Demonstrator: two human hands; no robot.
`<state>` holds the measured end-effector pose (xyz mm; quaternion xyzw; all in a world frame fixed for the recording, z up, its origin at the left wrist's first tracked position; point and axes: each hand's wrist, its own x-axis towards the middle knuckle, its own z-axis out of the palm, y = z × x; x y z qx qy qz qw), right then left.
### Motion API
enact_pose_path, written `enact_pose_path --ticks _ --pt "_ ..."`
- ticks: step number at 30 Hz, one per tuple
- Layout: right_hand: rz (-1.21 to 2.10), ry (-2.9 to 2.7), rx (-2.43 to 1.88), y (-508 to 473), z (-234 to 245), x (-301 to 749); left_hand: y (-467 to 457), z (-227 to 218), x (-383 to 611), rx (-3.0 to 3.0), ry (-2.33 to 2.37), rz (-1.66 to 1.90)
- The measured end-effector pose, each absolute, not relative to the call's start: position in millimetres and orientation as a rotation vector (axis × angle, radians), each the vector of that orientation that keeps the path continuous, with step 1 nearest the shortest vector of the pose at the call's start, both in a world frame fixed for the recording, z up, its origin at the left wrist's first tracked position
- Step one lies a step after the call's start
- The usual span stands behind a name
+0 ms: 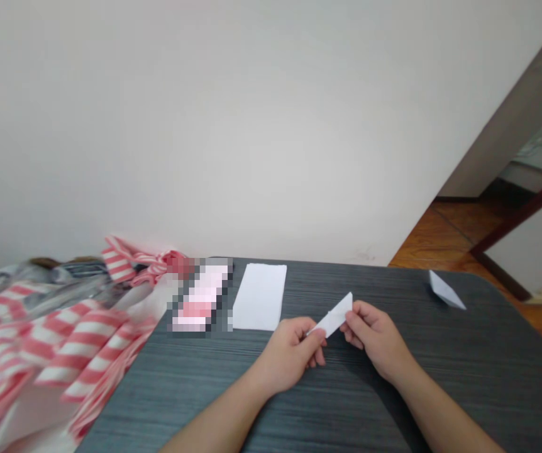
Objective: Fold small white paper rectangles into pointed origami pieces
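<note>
Both my hands hold a small folded white paper piece just above the dark grey table. My left hand pinches its lower left end between thumb and fingers. My right hand grips its upper right end with curled fingers. The piece is narrow and slanted, pointing up to the right.
A flat white paper sheet lies on the table behind my hands. A blurred pink and white object sits to its left. Another folded paper piece rests at the far right edge. Red and white striped bags crowd the left side.
</note>
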<state>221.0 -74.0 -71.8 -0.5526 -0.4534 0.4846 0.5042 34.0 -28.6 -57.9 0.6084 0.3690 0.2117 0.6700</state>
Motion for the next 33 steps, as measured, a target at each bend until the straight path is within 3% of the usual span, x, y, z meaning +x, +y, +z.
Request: enact_pose_path --ticks 15,24,33 --pt "1.21 -1.458 -1.338 -76.8 -56.4 209.9 -29.8 -53.2 33.8 1.506 0.77 0.458" --pt "1.013 -1.415 -1.42 -77.4 -62.1 217.9 -30.2 -55.9 32.1 1.558 0.8 0.434" --pt "1.142 -1.456 -1.369 -77.3 -59.2 214.6 -30.8 -56.1 34.2 1.47 0.774 0.512"
